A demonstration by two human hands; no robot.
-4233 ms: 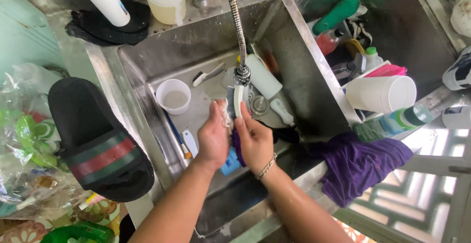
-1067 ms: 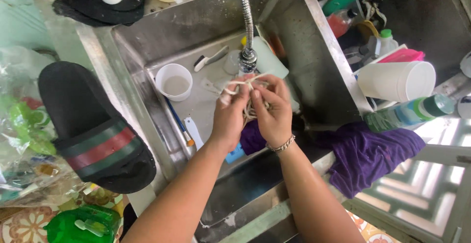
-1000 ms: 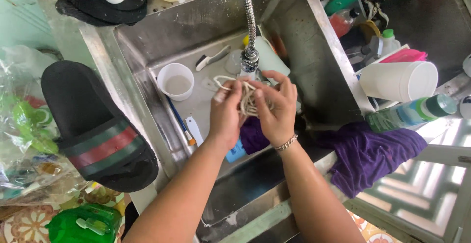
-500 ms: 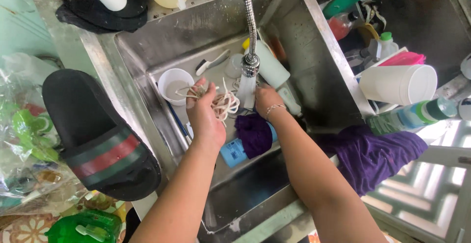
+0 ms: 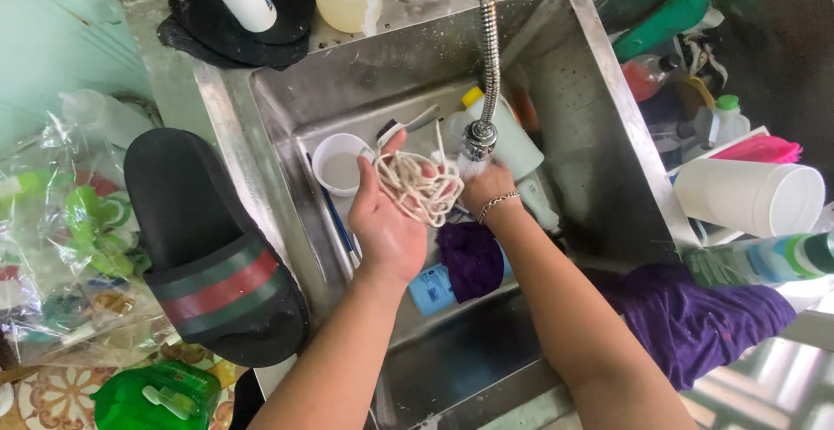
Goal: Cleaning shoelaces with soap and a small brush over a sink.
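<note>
Head view: the left hand is lying palm-up in the steel sink, just left of the faucet head, fingers loosely spread and cradling a tangle of white cord. The cord is bunching with no clear long axis, one strand rising toward the faucet head. The right hand is sitting directly under the faucet head, touching the cord's right edge; its fingers are hidden, so grip cannot be told.
</note>
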